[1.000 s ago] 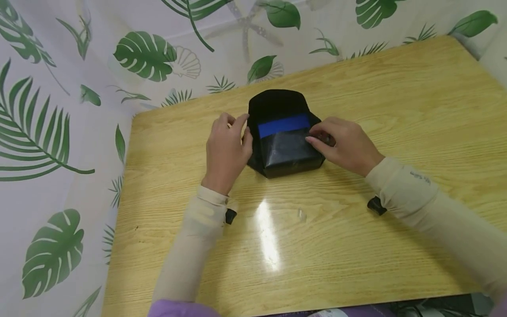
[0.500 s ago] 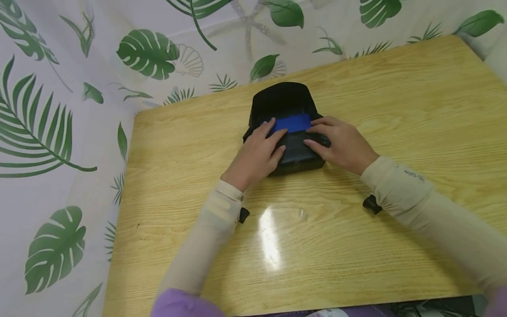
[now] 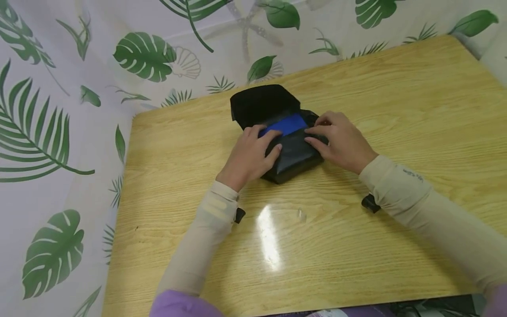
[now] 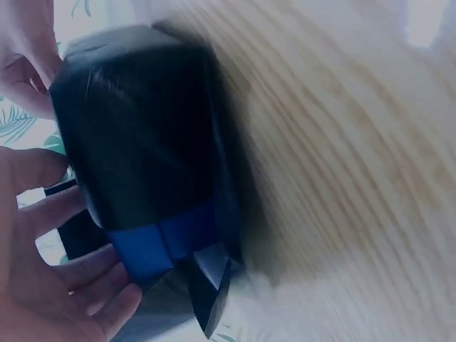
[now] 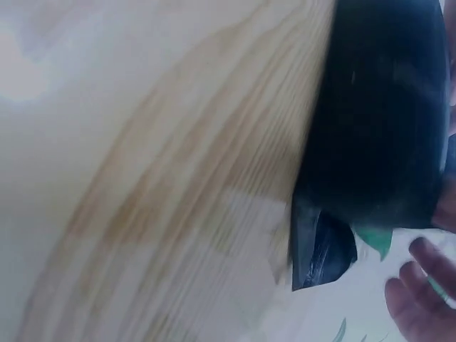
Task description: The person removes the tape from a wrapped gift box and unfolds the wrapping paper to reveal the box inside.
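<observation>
A blue box (image 3: pixel 290 124) lies in a black wrapping sheet (image 3: pixel 295 149) that covers its near part. The sheet's far flap (image 3: pixel 264 102) stands up behind the box, leaving a blue strip bare. My left hand (image 3: pixel 249 156) holds the package's left side, thumb on the black sheet and fingertips over the blue strip. At the right edge my right hand (image 3: pixel 343 143) pinches the sheet with thumb and fingers. In the left wrist view, fingers (image 4: pixel 78 274) lie along the side of the package, near the blue part (image 4: pixel 167 239). A loose black corner (image 5: pixel 324 249) sticks out in the right wrist view.
The wood-grain table (image 3: pixel 396 97) carries the package near its far side. A small clear scrap (image 3: pixel 302 215) lies nearer the front. Behind and at the left hangs a leaf-print cloth (image 3: pixel 146 55). Dark items (image 3: pixel 428 307) show past the front edge.
My left hand has come from beside the flap onto the package's left side. The package has turned anticlockwise, its far flap swinging left. The right hand stays at the right edge.
</observation>
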The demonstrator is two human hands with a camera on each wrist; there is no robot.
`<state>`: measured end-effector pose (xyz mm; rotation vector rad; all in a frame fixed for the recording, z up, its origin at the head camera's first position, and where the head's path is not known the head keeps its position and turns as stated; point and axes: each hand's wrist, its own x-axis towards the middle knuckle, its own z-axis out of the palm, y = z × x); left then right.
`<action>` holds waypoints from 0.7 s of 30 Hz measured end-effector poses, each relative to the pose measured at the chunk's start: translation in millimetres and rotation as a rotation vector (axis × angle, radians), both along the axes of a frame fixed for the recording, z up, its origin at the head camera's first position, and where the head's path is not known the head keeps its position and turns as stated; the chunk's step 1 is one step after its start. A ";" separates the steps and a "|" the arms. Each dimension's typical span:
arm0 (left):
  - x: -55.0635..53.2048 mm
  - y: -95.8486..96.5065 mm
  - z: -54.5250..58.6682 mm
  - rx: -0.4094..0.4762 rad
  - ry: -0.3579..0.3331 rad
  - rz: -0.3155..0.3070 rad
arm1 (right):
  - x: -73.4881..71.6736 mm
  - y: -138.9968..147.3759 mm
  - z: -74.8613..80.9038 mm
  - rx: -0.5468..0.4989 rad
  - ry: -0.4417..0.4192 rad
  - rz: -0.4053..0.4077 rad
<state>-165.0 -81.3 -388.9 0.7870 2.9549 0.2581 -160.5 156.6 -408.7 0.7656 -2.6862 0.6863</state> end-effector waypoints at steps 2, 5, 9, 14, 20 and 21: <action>4.0 0.1 1.4 -0.007 0.020 0.003 | 3.6 -0.9 2.5 0.015 0.013 -0.030; 9.2 1.5 1.8 -0.031 0.054 0.012 | 10.5 -3.5 8.0 0.044 0.002 -0.068; 16.2 3.3 1.0 -0.072 0.087 0.035 | 16.4 -9.7 14.8 0.110 -0.044 -0.080; 27.8 5.8 -0.1 -0.055 0.158 0.041 | 17.6 -13.9 14.6 0.152 -0.062 -0.075; 40.5 9.7 0.0 -0.046 0.288 0.042 | 12.7 -14.7 17.2 0.149 -0.143 -0.045; 42.2 10.2 0.0 -0.049 0.316 0.043 | 11.4 -15.1 17.5 0.148 -0.159 -0.038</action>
